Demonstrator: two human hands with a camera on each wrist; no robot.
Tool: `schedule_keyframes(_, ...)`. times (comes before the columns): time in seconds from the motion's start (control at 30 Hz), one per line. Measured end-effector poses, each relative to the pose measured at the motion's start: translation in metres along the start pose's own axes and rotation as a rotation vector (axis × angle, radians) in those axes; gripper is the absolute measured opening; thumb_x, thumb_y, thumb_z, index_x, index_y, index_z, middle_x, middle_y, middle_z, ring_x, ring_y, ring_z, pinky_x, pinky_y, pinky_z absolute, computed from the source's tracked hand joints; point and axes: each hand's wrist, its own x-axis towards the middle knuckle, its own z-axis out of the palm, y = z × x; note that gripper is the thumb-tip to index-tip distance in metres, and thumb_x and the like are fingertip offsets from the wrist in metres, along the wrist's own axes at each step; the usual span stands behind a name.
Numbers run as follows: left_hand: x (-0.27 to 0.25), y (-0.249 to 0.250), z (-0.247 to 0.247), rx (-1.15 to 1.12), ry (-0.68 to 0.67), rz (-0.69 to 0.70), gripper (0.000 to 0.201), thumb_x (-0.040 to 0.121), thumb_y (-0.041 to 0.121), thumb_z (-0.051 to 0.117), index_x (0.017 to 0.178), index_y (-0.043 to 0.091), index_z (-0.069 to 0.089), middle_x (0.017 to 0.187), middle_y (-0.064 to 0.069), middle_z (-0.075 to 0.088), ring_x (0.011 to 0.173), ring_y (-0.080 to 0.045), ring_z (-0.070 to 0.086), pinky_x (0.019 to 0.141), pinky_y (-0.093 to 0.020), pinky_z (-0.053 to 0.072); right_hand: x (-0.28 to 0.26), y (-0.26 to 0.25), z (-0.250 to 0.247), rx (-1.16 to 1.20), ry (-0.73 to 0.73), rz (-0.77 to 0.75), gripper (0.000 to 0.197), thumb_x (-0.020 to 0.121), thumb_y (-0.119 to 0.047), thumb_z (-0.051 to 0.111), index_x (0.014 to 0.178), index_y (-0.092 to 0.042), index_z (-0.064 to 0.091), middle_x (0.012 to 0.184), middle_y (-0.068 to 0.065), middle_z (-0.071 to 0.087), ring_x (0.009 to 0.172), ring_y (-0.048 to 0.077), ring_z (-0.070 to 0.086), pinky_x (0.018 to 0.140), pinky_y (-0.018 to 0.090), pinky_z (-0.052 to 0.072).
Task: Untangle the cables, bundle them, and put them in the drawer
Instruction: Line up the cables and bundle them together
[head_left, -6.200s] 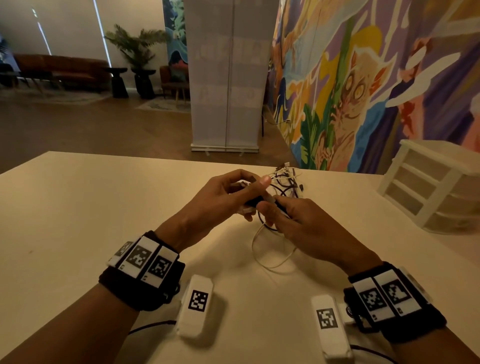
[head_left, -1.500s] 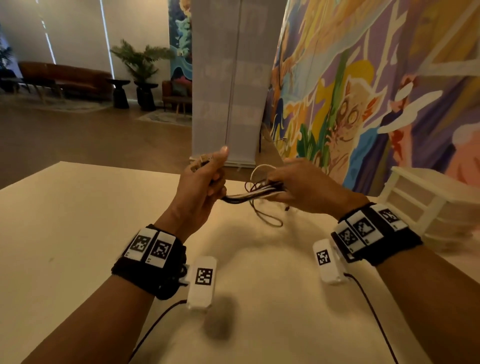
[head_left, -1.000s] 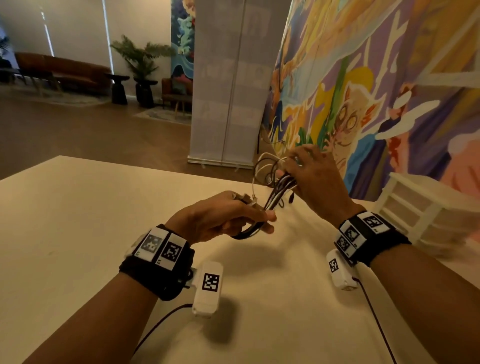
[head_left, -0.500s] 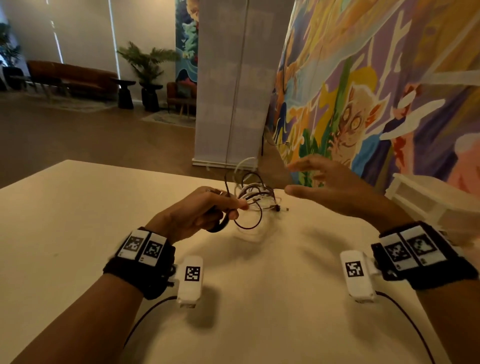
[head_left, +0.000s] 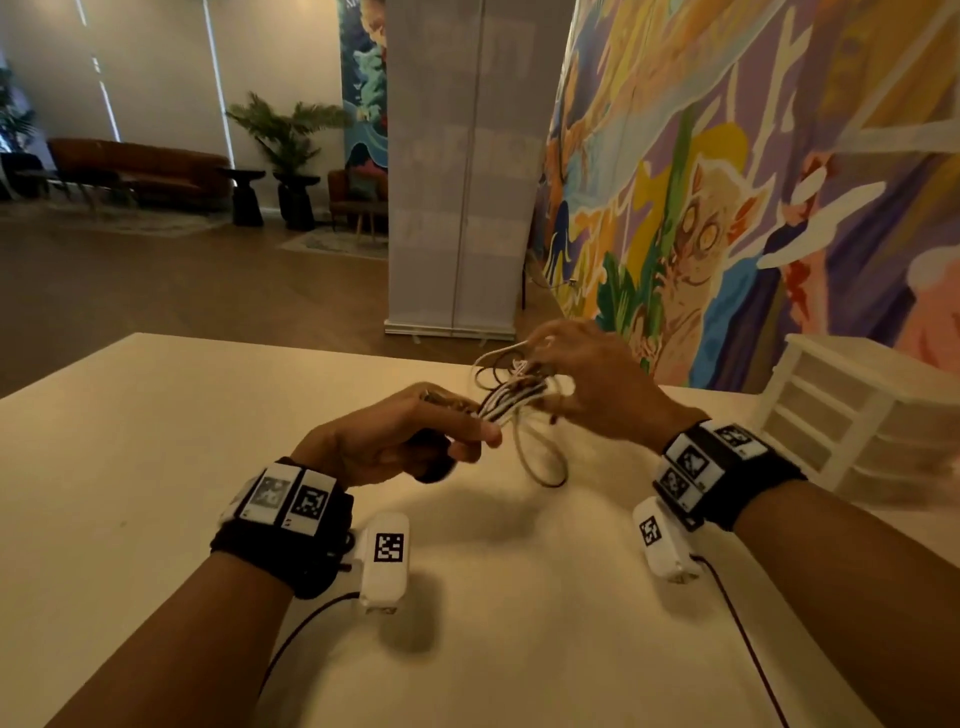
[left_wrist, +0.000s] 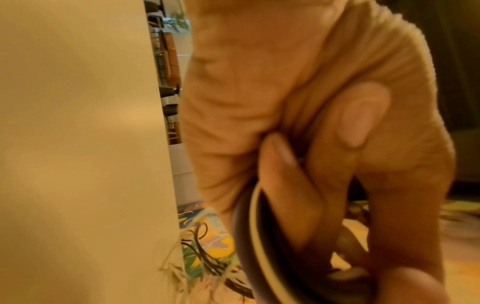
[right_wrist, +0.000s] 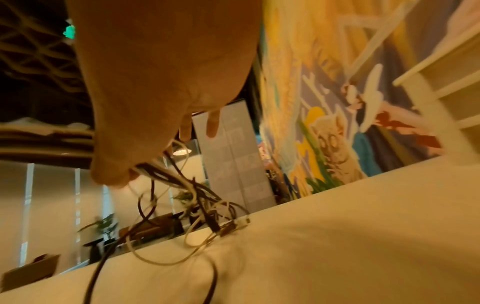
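Holding the cables (head_left: 511, 402) above the worktop (head_left: 156, 441), both hands work close together. No readable writing; only black-white square code tags on the wristbands (head_left: 288, 501). Cables are thin, round, black & white, several strands side by side w/ loose loops hanging down, lowest loop near the worktop. Left hand (head_left: 384, 441) grip: fingers curled tight round one end. Right hand (head_left: 597, 384) grip: fingertips pinch the other end. White plastic drawer unit (head_left: 852, 410) stands at right, drawers closed.
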Motion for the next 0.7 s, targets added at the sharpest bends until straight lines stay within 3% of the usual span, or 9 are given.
schedule_keyframes(0.07,-0.007,0.006,-0.005,-0.035,0.020,0.097,0.014,0.095,0.021,0.069,0.097,0.008,0.074,0.067,-0.002,0.049,0.055,-0.016,0.034,0.050,-0.025,0.028,-0.001,0.015,-0.010,-0.070,0.110,0.137,0.033,0.090,-0.041,0.076,0.120,-0.028,0.071,0.140,0.002,0.057,0.131,0.029,0.047,0.100,0.053,0.046)
schedule_keyframes(0.13,-0.016,0.011,-0.010,-0.054,-0.009,0.208,0.022,0.093,0.028,0.074,0.096,0.007,0.072,0.066,-0.003,0.046,0.055,-0.014,0.038,0.049,-0.024,0.030,-0.004,0.032,-0.020,-0.130,0.214,0.279,0.028,0.091,-0.034,0.068,0.118,-0.025,0.071,0.141,0.006,0.054,0.132,0.035,0.045,0.098,0.052,0.042)
schedule_keyframes(0.23,-0.021,0.014,-0.016,-0.086,-0.008,0.322,0.039,0.081,0.044,0.087,0.094,0.010,0.074,0.064,0.000,0.044,0.054,-0.012,0.038,0.049,-0.030,0.022,-0.006,0.055,-0.040,-0.230,0.421,0.420,0.025,0.098,-0.033,0.061,0.112,-0.016,0.073,0.146,0.009,0.052,0.137,0.040,0.043,0.099,0.058,0.043)
schedule_keyframes(0.33,-0.018,0.010,-0.018,-0.190,0.032,0.384,0.040,0.074,0.045,0.092,0.090,0.011,0.076,0.061,0.004,0.047,0.049,-0.005,0.042,0.044,-0.018,0.032,-0.007,0.065,-0.060,-0.295,0.499,0.588,0.028,0.100,-0.036,0.063,0.119,-0.015,0.067,0.157,0.013,0.042,0.148,0.044,0.033,0.106,0.068,0.037)
schedule_keyframes(0.43,-0.018,0.006,-0.024,-0.262,0.109,0.419,0.037,0.073,0.039,0.093,0.088,0.010,0.075,0.059,0.005,0.045,0.042,-0.002,0.040,0.040,-0.016,0.029,-0.019,0.074,-0.059,-0.264,0.347,0.702,0.041,0.096,-0.040,0.071,0.126,-0.012,0.066,0.166,0.017,0.030,0.154,0.046,0.021,0.114,0.071,0.026)
schedule_keyframes(0.5,-0.024,0.004,-0.033,-0.325,0.180,0.466,0.028,0.077,0.031,0.088,0.087,0.009,0.075,0.058,0.006,0.046,0.035,-0.002,0.037,0.037,-0.017,0.024,-0.037,0.083,-0.049,-0.209,0.180,0.788,0.071,0.088,-0.064,0.073,0.136,-0.014,0.060,0.169,0.018,0.023,0.156,0.046,0.015,0.118,0.070,0.021)
schedule_keyframes(0.6,-0.037,0.003,-0.053,-0.530,0.247,0.573,0.016,0.093,0.026,0.070,0.089,0.010,0.069,0.059,0.010,0.051,0.024,-0.005,0.032,0.029,-0.011,0.027,-0.071,0.096,-0.032,-0.142,-0.292,0.937,0.129,0.057,-0.095,0.066,0.160,-0.023,0.034,0.170,0.018,0.018,0.157,0.045,0.015,0.120,0.071,0.023)
schedule_keyframes(0.63,-0.039,0.003,-0.057,-0.560,0.288,0.584,0.020,0.101,0.024,0.057,0.090,0.012,0.068,0.059,0.010,0.052,0.024,-0.007,0.031,0.029,-0.011,0.027,-0.080,0.102,-0.027,-0.154,-0.451,0.942,0.139,0.051,-0.098,0.066,0.163,-0.025,0.028,0.171,0.017,0.017,0.158,0.045,0.017,0.120,0.071,0.024)
schedule_keyframes(0.7,-0.037,0.001,-0.059,-0.544,0.360,0.535,0.034,0.108,0.021,0.039,0.090,0.014,0.067,0.060,0.010,0.052,0.025,-0.009,0.023,0.029,-0.014,0.020,-0.085,0.110,-0.020,-0.149,-0.636,0.860,0.157,0.037,-0.101,0.072,0.165,-0.027,0.021,0.172,0.014,0.021,0.155,0.042,0.026,0.121,0.064,0.032)
